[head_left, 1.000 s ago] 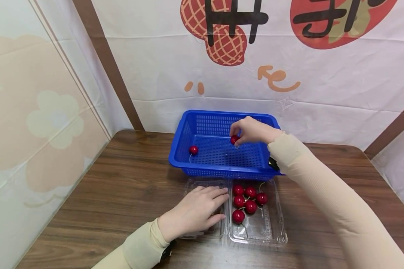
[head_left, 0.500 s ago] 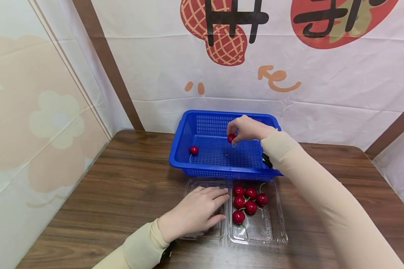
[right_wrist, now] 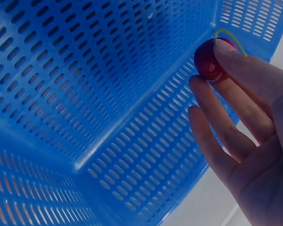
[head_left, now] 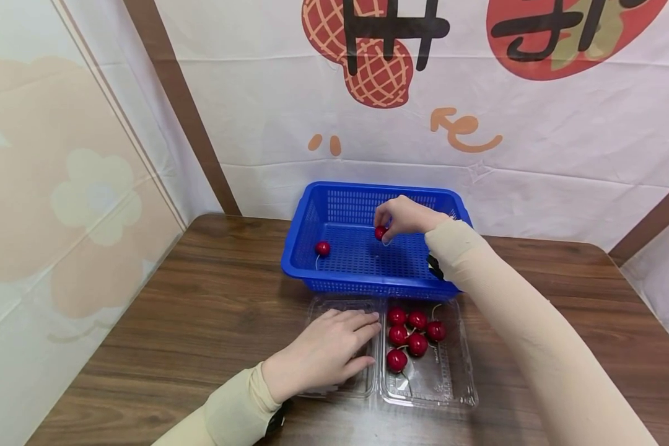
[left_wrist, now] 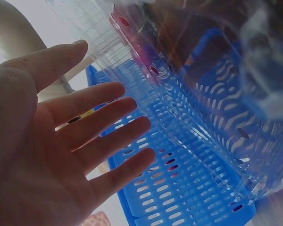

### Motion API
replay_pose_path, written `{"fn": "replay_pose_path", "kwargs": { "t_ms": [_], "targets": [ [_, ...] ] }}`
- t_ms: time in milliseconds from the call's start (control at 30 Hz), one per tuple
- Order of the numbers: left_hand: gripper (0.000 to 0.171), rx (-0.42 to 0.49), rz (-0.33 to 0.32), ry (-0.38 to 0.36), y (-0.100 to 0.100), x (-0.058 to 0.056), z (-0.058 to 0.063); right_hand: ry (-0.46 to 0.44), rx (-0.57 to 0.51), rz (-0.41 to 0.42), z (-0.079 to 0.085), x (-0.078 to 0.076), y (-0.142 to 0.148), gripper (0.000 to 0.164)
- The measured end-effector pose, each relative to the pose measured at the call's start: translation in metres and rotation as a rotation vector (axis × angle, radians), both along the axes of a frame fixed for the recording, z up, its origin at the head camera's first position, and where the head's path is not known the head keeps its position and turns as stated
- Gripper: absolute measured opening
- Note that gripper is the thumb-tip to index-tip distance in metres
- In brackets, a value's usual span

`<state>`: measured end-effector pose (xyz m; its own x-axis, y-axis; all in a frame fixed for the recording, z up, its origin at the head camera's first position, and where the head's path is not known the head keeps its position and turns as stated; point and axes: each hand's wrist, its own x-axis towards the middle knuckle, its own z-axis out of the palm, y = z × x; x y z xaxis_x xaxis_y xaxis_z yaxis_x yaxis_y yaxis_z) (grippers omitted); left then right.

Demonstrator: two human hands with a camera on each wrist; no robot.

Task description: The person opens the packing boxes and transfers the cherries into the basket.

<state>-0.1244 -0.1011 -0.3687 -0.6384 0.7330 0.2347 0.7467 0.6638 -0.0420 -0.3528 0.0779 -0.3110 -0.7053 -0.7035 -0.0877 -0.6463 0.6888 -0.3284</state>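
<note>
My right hand pinches a red cherry with a green stem between thumb and fingers, over the inside of the blue plastic basket. Another cherry lies at the left of the basket floor, its stem toward the front. With fingers straight, my left hand rests on the left half of a clear plastic clamshell box. In the right half of that box several cherries sit grouped toward the back left. The left wrist view shows the spread fingers beside the clear plastic.
The basket stands at the back of the brown wooden table, close to a printed white curtain. The clear box lies right in front of the basket. A second curtain borders the table's left side.
My right hand has moved slightly left over the basket with the cherry still pinched. My left hand has stayed in place on the clear box.
</note>
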Motion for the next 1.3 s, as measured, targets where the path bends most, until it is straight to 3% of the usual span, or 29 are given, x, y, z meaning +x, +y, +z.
{"fn": "replay_pose_path", "kwargs": {
  "t_ms": [633,1300],
  "targets": [
    [0.050,-0.011,0.001,-0.005,0.002,0.000,-0.001,-0.044,0.052,0.001,-0.022,-0.006,-0.010,0.030],
    [0.051,-0.016,-0.004,0.016,0.002,-0.001,0.000,-0.099,0.068,-0.030,-0.032,-0.007,-0.025,0.032]
  ]
}}
